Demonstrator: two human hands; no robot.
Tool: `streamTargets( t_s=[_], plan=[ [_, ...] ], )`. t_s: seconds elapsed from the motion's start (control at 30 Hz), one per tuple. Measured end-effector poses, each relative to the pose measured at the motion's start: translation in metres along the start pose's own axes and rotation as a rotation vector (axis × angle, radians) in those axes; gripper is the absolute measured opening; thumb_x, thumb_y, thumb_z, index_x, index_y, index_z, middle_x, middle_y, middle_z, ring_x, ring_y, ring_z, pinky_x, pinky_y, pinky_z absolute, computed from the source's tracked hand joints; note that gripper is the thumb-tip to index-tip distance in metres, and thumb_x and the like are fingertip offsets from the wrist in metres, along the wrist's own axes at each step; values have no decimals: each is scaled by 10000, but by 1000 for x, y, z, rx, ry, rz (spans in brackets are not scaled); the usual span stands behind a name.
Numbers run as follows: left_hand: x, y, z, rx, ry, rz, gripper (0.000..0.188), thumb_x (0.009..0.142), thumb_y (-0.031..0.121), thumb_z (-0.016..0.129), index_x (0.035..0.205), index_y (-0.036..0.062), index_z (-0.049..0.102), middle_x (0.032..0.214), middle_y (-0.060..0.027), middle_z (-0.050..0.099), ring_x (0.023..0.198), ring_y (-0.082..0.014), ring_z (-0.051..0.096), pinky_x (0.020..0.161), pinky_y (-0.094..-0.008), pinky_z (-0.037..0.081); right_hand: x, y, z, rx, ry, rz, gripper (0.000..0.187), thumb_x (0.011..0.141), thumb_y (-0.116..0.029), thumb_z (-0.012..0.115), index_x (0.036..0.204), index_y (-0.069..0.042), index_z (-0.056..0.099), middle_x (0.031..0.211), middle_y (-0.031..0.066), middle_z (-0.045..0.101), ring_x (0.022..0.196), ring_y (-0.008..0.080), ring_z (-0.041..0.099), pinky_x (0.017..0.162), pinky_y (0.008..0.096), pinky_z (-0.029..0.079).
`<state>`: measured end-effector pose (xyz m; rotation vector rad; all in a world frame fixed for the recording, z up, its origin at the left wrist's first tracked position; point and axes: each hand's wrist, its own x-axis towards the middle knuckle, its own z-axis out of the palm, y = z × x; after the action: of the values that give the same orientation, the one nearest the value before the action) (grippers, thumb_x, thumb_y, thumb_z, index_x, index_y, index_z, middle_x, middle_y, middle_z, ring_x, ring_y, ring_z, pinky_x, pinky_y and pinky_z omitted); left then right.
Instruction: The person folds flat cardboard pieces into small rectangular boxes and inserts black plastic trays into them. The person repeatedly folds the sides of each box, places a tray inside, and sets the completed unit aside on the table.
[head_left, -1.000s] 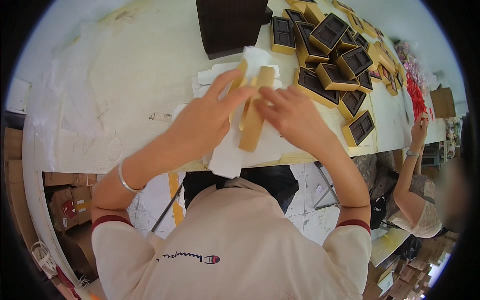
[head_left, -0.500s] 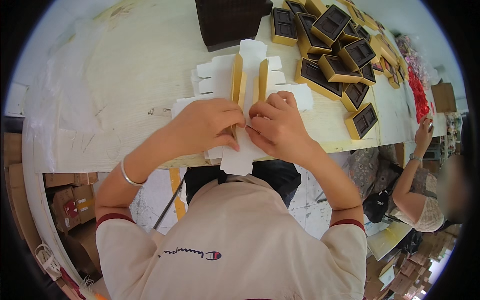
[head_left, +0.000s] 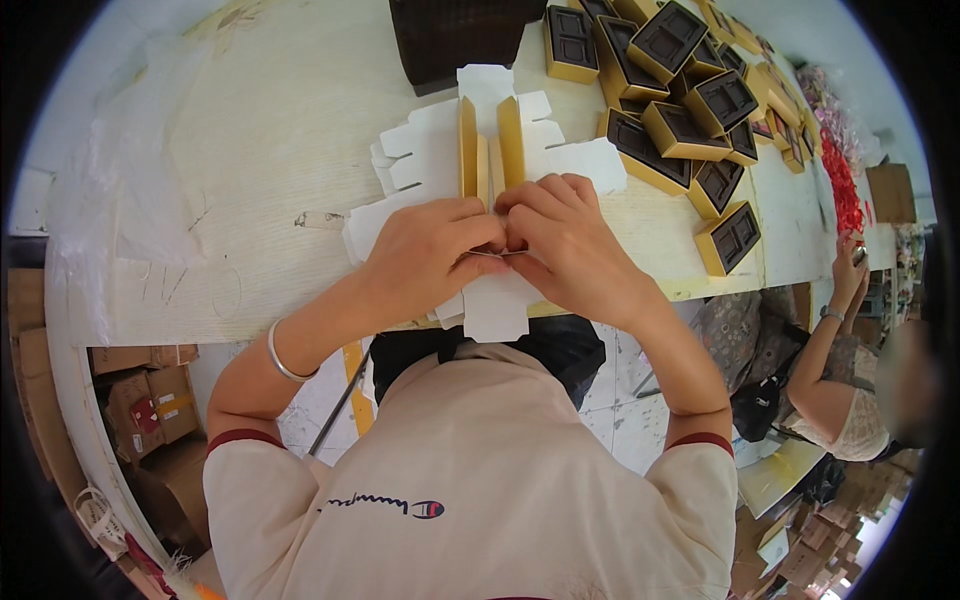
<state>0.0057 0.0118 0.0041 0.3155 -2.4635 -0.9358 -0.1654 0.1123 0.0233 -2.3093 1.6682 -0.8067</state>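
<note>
Flat die-cut box blanks, white on their upper side (head_left: 425,150), lie stacked at the table's near edge. The top blank is partly folded, and its gold side panels (head_left: 511,140) stand upright along the middle. My left hand (head_left: 432,245) and my right hand (head_left: 555,235) meet over its near part. Both hands are closed, with fingertips pinching the folded near ends of the box blank together. The exact folds under my fingers are hidden.
Gold boxes with dark brown inserts (head_left: 685,130) are heaped at the back right. Beyond my work stands a dark brown stack (head_left: 455,40). Clear plastic sheeting (head_left: 130,200) drapes the table's left side. At far right, a person's hand (head_left: 850,262) is beside red ribbon (head_left: 838,185).
My hands have come closer together, pinching the near ends of the folded panels. The top blank has shifted slightly, and its gold panels have moved with it.
</note>
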Motion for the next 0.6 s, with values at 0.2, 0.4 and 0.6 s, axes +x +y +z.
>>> streamTargets(
  t_s=[0.2,0.4,0.6],
  plan=[
    [-3,-1,1,-11,14,-21,141,772,90,746,756,39,615,684,-64,522,584,-202,535,492,-309,407,-7,4,-21,-290,100,-130,251,664,-116,750,899,-104,662,1126,19,577,912,197,500,859,358,356],
    [0,5,9,-41,73,-49,130,774,75,742,767,29,621,699,-60,546,565,-184,541,491,-276,414,-12,21,-15,-257,74,-167,351,637,-162,768,977,-149,687,1121,43,584,859,188,496,791,354,347],
    [-1,7,2,-106,-23,-191,118,788,101,715,749,51,616,711,-52,565,605,-231,564,539,-326,422,-24,-4,-22,-226,55,-173,469,674,-381,753,1053,-118,669,1125,75,579,888,232,515,806,416,348]
  ],
)
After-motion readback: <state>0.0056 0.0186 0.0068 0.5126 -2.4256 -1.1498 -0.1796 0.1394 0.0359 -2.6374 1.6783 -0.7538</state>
